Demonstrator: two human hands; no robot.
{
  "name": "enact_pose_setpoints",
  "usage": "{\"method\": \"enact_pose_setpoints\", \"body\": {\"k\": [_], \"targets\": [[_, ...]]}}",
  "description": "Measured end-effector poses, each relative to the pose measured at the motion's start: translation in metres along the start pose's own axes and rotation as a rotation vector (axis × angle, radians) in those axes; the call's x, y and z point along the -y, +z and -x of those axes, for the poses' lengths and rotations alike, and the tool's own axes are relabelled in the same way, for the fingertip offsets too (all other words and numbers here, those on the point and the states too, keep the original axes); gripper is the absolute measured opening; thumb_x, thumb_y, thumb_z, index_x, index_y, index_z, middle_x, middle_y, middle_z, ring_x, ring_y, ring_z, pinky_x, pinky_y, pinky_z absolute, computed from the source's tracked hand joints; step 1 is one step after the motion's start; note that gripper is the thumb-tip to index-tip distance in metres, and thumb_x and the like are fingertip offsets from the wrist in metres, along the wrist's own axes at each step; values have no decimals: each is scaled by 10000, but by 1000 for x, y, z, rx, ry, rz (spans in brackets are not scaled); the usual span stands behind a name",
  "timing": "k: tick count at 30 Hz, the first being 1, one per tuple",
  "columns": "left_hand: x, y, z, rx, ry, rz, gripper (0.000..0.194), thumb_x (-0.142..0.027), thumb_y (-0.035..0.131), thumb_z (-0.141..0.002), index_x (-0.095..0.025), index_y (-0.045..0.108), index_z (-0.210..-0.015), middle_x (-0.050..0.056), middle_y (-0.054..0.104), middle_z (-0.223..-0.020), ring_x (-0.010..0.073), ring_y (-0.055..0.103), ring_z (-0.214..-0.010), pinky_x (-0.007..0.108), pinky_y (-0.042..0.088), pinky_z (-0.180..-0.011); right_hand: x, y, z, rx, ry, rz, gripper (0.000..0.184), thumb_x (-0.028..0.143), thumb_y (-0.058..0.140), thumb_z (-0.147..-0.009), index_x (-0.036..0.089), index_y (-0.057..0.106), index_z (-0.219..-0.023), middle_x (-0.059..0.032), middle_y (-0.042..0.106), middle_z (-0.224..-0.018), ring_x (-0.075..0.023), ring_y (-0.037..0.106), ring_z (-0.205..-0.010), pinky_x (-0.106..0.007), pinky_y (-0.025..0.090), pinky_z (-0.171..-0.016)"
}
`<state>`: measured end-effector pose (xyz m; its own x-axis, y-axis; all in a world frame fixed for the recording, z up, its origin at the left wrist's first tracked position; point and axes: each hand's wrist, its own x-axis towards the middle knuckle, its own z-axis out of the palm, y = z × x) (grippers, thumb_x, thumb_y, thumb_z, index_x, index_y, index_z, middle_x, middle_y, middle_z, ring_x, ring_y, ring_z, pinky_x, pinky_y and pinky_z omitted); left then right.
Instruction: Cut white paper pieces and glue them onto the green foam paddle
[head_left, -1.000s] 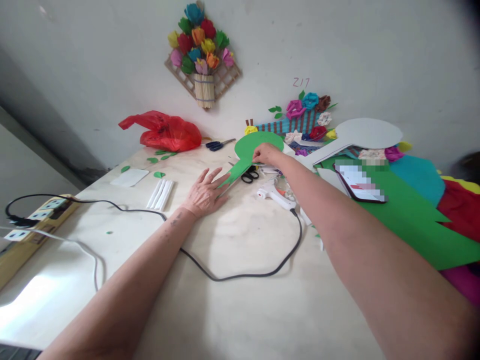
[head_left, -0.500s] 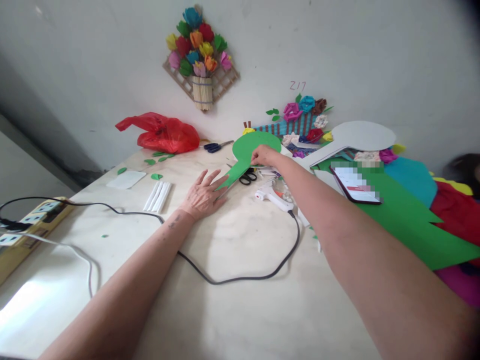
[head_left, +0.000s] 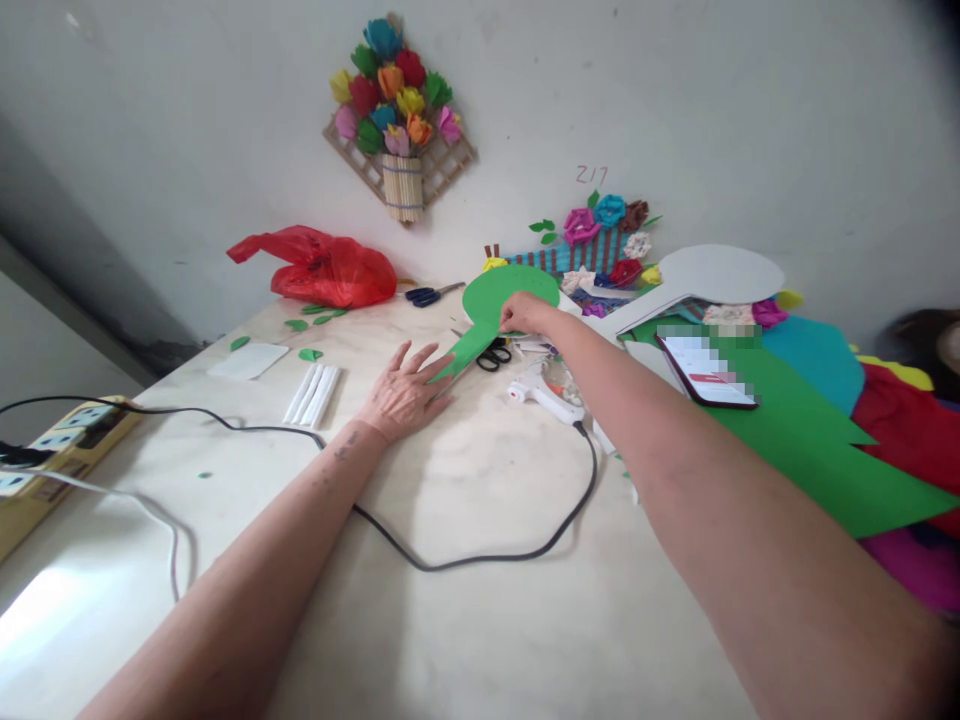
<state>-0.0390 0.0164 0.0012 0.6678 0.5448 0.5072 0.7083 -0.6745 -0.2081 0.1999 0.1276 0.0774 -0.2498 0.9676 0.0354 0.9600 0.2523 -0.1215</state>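
A green paper cutout [head_left: 513,296], round at one end with a long narrow handle, lies on the table. My left hand [head_left: 407,393] rests flat with its fingers spread over the lower end of the handle. At the neck, my right hand [head_left: 523,313] is closed, its fingertips bunched together on the edge of the cutout. Black-handled scissors [head_left: 494,356] lie beside the handle, their blades partly under it. Below my right forearm is a white glue gun [head_left: 546,397], its black cord [head_left: 480,558] looping across the table.
White glue sticks [head_left: 312,396] and green paper leaves [head_left: 309,355] lie at left, near a red plastic bag [head_left: 330,268] and blue scissors [head_left: 424,296]. A power strip [head_left: 64,445] borders the left edge. At right a phone [head_left: 709,372] rests on green sheets [head_left: 795,460], near a white cutout [head_left: 724,272].
The whole view has shifted very slightly to the left. Both hands keep their places on the green cutout.
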Motion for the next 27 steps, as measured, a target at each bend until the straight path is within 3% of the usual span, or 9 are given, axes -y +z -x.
{"method": "enact_pose_setpoints", "body": {"k": [16, 27], "targets": [[1, 0, -2, 25, 19, 15, 286, -375, 460, -861, -287, 662, -1045, 3, 536, -1288, 255, 373, -1279, 543, 152, -1096, 10, 2, -9, 23, 11, 93, 110, 181, 699, -663, 220, 720, -763, -77, 697, -889, -241, 640, -868, -314, 484, -747], [4, 3, -1, 76, 34, 3, 320, -372, 403, -884, -286, 642, -1079, -8, 541, -1284, 238, 343, -1295, 515, 133, -1099, 18, 0, -3, 52, 38, 134, 188, 167, 686, -672, 206, 724, -852, -110, 684, -964, -273, 624, -942, -355, 483, -809]]}}
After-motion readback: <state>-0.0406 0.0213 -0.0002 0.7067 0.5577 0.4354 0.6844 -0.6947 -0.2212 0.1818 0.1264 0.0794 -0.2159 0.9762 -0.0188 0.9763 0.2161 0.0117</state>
